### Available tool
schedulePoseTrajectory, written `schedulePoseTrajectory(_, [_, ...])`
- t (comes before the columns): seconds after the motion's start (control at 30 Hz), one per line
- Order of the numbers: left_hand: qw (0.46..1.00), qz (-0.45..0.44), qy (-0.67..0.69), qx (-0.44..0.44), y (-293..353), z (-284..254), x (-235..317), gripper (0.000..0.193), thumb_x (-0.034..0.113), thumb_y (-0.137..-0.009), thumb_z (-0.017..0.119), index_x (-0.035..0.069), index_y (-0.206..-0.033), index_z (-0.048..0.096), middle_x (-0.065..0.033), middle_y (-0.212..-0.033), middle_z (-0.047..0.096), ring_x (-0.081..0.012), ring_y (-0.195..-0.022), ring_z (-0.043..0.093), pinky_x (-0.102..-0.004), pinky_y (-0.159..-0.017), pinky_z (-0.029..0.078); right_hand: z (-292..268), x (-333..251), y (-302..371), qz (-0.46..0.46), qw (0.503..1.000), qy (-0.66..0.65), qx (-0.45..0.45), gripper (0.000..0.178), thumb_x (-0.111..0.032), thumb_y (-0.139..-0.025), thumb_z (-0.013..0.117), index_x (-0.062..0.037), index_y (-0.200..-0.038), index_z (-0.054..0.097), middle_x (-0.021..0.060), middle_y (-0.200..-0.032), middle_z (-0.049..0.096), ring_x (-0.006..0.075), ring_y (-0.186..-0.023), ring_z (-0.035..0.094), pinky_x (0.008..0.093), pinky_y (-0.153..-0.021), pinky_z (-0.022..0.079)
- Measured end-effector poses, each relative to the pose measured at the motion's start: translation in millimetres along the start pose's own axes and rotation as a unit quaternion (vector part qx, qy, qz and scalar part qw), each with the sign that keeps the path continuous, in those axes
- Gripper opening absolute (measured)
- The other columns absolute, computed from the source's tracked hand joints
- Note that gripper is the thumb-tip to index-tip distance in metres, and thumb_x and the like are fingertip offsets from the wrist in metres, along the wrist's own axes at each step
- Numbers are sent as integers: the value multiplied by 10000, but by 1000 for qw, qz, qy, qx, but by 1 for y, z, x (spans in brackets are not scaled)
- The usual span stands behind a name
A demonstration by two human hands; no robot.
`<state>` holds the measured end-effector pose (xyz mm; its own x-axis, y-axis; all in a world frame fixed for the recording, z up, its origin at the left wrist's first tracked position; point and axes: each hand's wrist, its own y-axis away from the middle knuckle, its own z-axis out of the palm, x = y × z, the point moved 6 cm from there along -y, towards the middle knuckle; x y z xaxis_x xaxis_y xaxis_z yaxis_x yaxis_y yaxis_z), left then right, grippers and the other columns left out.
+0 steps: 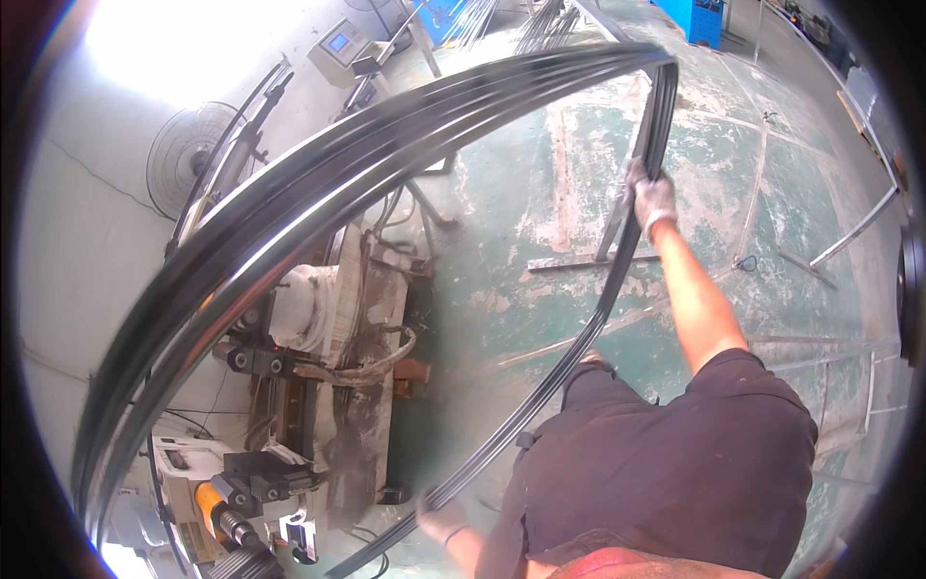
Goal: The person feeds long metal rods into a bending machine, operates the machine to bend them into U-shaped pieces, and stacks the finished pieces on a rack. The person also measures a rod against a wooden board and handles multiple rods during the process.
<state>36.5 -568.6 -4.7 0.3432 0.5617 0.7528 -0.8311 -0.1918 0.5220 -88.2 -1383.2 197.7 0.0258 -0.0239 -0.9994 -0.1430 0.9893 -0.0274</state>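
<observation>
A bundle of long, thin dark strips point(564, 372) runs slantwise in front of my body. My right hand point(653, 198), in a pale glove, grips it with the arm stretched out ahead. Lower down, near the bottom edge, my gloved left hand point(442, 516) is closed around the same bundle; motion blurs it somewhat. Above my right hand the strips meet the end of a wide, glossy band of dark strips point(338, 159). That band arcs across the view to the lower left. Whether the two are one continuous bundle, I cannot tell.
A machine with a pale bed point(362, 318) stands on the left, with an orange-and-black part point(217, 507) at its near end. Behind it are a fan point(193, 154) and a control box point(338, 45). A metal stand foot point(569, 262) rests on the worn green floor point(714, 154).
</observation>
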Motion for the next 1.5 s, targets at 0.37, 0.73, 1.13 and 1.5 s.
schedulePoseTrajectory(0.37, [927,-201,-279,-148,140,189,-340,284,85,-1093,517,-49,-1308,646,-198,-1322,703,-289,-1233,659,-472,-1068,561,-158,-46,-325,-115,965,196,131,536,-587,-981,826,-53,-962,786,58,-709,701,200,-657,648,405,-653,514])
schedulePoseTrajectory(0.73, [959,-205,-197,17,162,322,-312,589,295,-1144,468,-93,-1586,473,-325,-1536,587,-504,-1405,585,-632,-1247,456,-94,71,-442,-37,891,450,-35,453,-619,-986,759,-214,-1178,826,184,-1136,819,441,-1093,766,509,-948,599])
schedulePoseTrajectory(1.13, [804,-207,-547,-110,201,239,-345,269,165,-1000,748,12,-1222,741,-180,-1111,764,-314,-940,762,-465,-832,644,-88,1,-472,-228,835,499,50,446,-566,-999,751,-221,-1279,713,181,-1071,814,423,-1057,779,558,-914,600])
schedulePoseTrajectory(1.5, [596,-99,-753,-261,304,185,-312,373,331,-1034,614,58,-1227,780,-198,-1271,776,-366,-1154,748,-444,-1004,593,-25,16,-675,-179,587,781,-119,738,-630,-1060,610,-79,-1547,660,217,-1437,740,368,-1290,727,501,-1101,574])
